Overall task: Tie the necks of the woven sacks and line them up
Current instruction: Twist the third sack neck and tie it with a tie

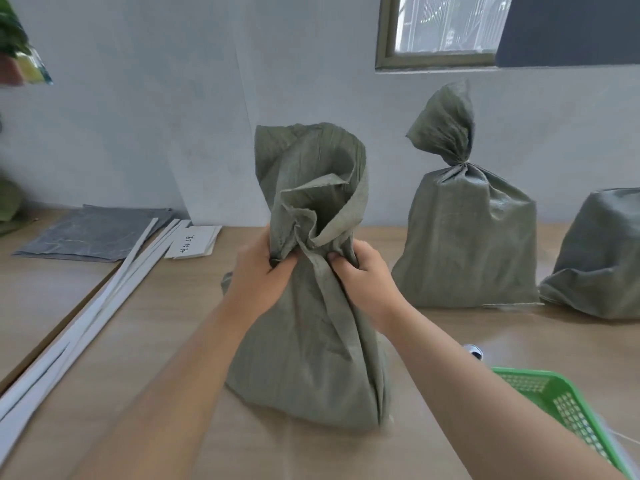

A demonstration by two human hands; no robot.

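A grey-green woven sack (308, 348) stands upright on the wooden table in front of me, its loose top bunched and flaring open above the neck. My left hand (258, 271) grips the neck from the left and my right hand (360, 275) grips it from the right, both closed on the gathered fabric. Behind it to the right stands a second sack (467, 244) with its neck tied and its top fanned upward. A third sack (602, 258) sits at the far right edge, its top cut off from view.
A green plastic basket (568, 407) lies at the lower right, with a small dark round object (473, 351) beside it. Long white strips (79, 334) run along the table's left side, near a paper label (194, 242) and a dark grey sheet (93, 233). The wall is close behind.
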